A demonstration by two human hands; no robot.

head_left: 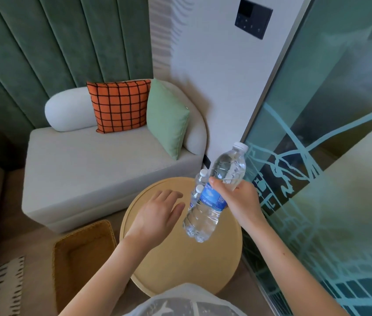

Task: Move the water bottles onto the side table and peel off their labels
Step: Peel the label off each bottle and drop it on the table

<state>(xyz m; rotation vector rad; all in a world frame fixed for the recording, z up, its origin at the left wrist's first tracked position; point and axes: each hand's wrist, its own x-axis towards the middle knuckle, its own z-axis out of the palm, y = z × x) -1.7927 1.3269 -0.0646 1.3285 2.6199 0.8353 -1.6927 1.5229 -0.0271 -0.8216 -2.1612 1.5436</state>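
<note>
Slippage is the main worry in the head view. The right hand (241,201) grips a water bottle (203,222) round its blue label (212,197). The bottle is tilted, cap toward 1 o'clock and base toward 7 o'clock, and it is held above the round surface (180,265), not resting on it. The left hand (157,215) hovers open and relaxed at the bottle's 9 o'clock, holding nothing. Two more bottles (200,183) appear to stand near the surface's 12 o'clock rim, just behind the held one and partly hidden by it. Swinging the base down carelessly could knock them over, and they might roll toward the sofa (89,167). The grip also covers much of the label, so a one-handed tug may crush the thin plastic.
</note>
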